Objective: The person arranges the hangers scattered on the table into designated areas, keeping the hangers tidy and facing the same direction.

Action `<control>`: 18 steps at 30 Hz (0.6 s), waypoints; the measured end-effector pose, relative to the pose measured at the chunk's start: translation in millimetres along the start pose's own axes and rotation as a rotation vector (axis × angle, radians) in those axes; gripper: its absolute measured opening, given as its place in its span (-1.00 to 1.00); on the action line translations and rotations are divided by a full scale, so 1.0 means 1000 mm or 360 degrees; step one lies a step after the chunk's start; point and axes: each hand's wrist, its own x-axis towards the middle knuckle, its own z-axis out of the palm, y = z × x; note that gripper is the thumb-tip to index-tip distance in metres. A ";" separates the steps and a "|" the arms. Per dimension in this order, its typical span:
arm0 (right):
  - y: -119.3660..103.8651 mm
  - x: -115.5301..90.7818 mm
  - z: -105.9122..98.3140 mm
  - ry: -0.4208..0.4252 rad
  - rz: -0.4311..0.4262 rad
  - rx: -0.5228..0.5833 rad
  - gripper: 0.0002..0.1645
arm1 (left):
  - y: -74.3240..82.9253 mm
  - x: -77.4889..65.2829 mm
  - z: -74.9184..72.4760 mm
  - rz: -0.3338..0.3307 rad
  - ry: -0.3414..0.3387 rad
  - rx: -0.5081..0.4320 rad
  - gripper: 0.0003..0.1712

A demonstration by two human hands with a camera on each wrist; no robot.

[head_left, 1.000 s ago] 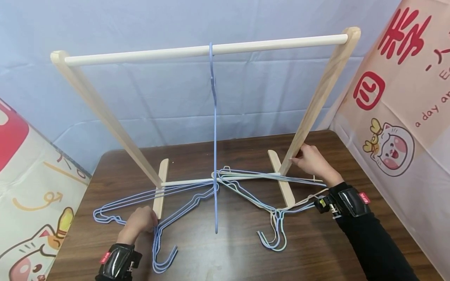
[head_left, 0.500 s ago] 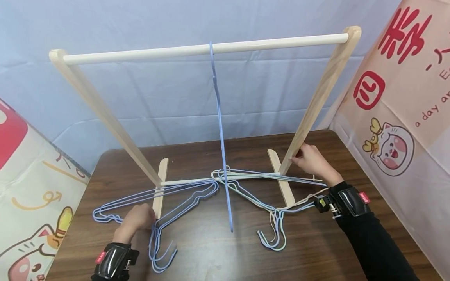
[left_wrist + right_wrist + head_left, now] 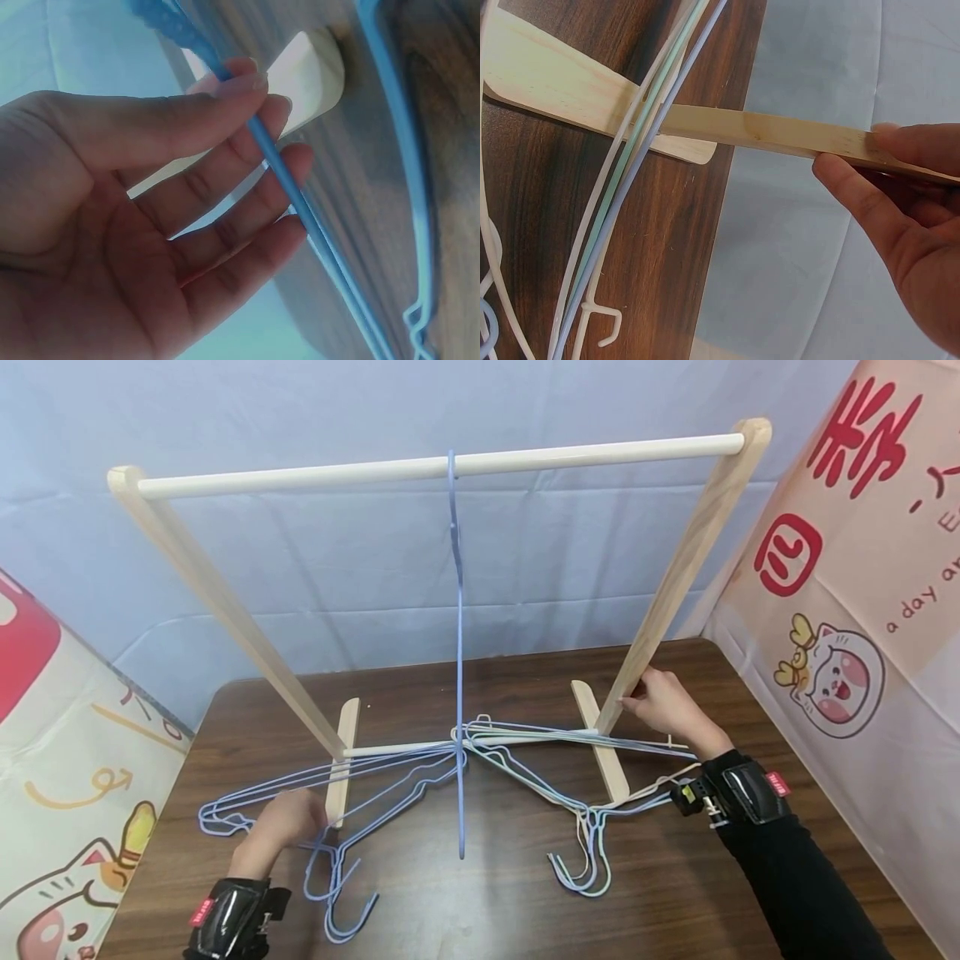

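My left hand (image 3: 288, 820) pinches the wire of a blue hanger (image 3: 289, 180) between thumb and fingertips. That hanger belongs to the left group of blue hangers (image 3: 408, 800); its hook sits apart from the other hooks. My right hand (image 3: 666, 703) holds the right upright (image 3: 757, 129) of a wooden rack low down, thumb on one side and fingers on the other. A single blue hanger (image 3: 460, 660) hangs edge-on from the rack's white top rail (image 3: 300, 477).
Several blue, green and cream hangers (image 3: 540, 783) lie at right, across the rack's right foot (image 3: 611, 772). The left foot (image 3: 339, 797) is next to my left hand. A pale cloth (image 3: 375, 560) hangs behind the brown table (image 3: 480, 910), with printed panels (image 3: 832, 568) at the sides.
My left hand has shifted slightly left and away from me, drawing one blue hanger's hook apart from the others. The hanging hanger swung right, then back. My right hand stays put.
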 end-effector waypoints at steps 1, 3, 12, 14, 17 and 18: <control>0.000 0.000 0.000 0.0000 0.0000 0.0000 -0.68 | 0.000 0.000 -0.002 -0.0010 0.0004 -0.0004 -0.80; 0.000 -0.001 0.000 -0.0004 -0.0001 -0.0006 -0.68 | 0.001 -0.001 -0.004 -0.0034 0.0015 -0.0019 -0.79; 0.001 -0.001 0.000 -0.0016 -0.0027 -0.0007 -0.68 | 0.002 -0.003 -0.018 -0.0121 0.0044 -0.0074 -0.73; 0.001 -0.001 0.000 -0.0018 -0.0025 -0.0002 -0.68 | 0.002 -0.004 -0.021 -0.0136 0.0038 -0.0087 -0.72; 0.002 -0.001 0.000 -0.0017 -0.0024 0.0005 -0.68 | 0.003 -0.004 -0.026 -0.0134 0.0046 -0.0091 -0.71; 0.002 -0.001 0.000 -0.0016 -0.0026 0.0006 -0.68 | 0.003 -0.004 -0.027 -0.0130 0.0050 -0.0088 -0.71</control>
